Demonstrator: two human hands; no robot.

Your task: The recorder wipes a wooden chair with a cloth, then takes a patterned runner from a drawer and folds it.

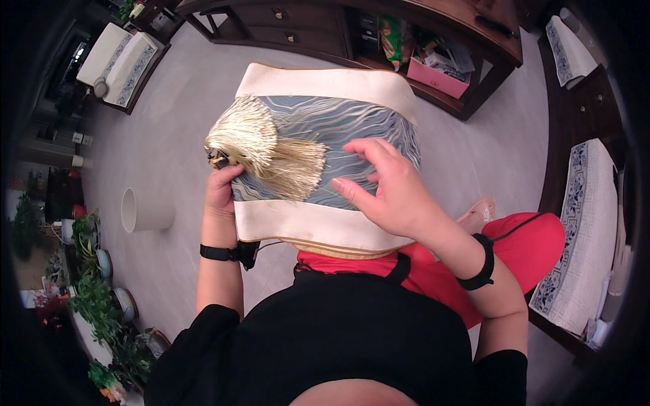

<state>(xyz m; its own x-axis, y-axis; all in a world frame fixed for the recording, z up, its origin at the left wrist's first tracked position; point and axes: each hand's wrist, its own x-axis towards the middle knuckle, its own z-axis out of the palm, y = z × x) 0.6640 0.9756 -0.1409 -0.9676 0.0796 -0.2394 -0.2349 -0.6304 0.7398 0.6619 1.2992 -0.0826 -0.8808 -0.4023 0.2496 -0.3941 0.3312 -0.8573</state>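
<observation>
A folded table runner (299, 111) with blue-grey wave patterning and cream borders lies across my lap. Two gold tassels are spread over its left half: a bunched upper tassel (246, 129) and a lower tassel (299, 165) fanned towards the middle. My left hand (222, 187) grips the runner's left edge, thumb on top near the dark and gold tassel head (219, 158); its other fingers are hidden beneath. Over the right half, my right hand (391, 185) has its thumb and fingers apart and holds nothing. Whether it touches the fabric is unclear.
A dark wooden cabinet (315, 30) stands ahead, with a pink box (436, 78) on its lower shelf. A pale cylindrical bin (147, 209) is on the floor at left, near potted plants (96, 304). Cushioned wooden seating (579, 243) lines the right side.
</observation>
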